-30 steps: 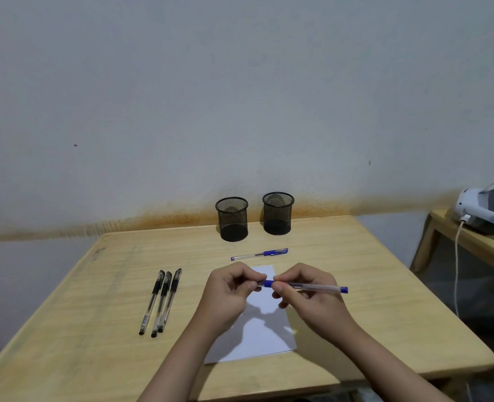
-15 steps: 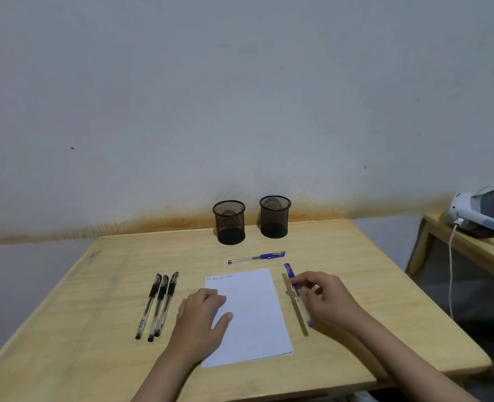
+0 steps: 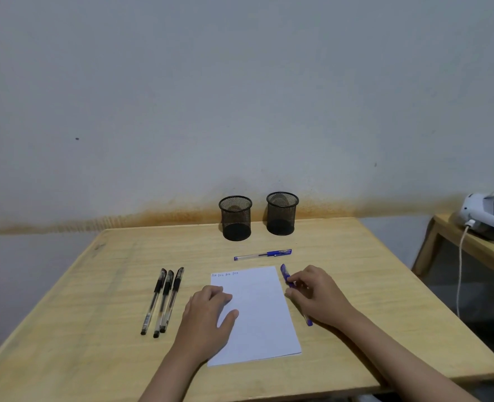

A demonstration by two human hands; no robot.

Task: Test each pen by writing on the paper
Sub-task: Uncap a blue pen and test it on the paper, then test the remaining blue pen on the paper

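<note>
A white sheet of paper (image 3: 261, 311) lies on the wooden table (image 3: 94, 285), with small blue writing along its top edge. My left hand (image 3: 208, 317) rests flat on the paper's left side, fingers apart. My right hand (image 3: 316, 297) lies just right of the sheet, its fingers on a capped blue pen (image 3: 285, 274) that lies along the paper's right edge on the table. A second blue pen (image 3: 263, 254) lies crosswise beyond the paper. Three black pens (image 3: 164, 300) lie side by side to the left.
Two black mesh pen cups (image 3: 235, 218) (image 3: 281, 213) stand at the table's far edge against the wall. At the right, a side table (image 3: 477, 250) carries a white and grey device (image 3: 492, 216) with a hanging cable.
Both hands held the blue pen above the paper a second ago. The right hand has brought it down beside the paper's right edge, and the left hand has dropped onto the sheet.
</note>
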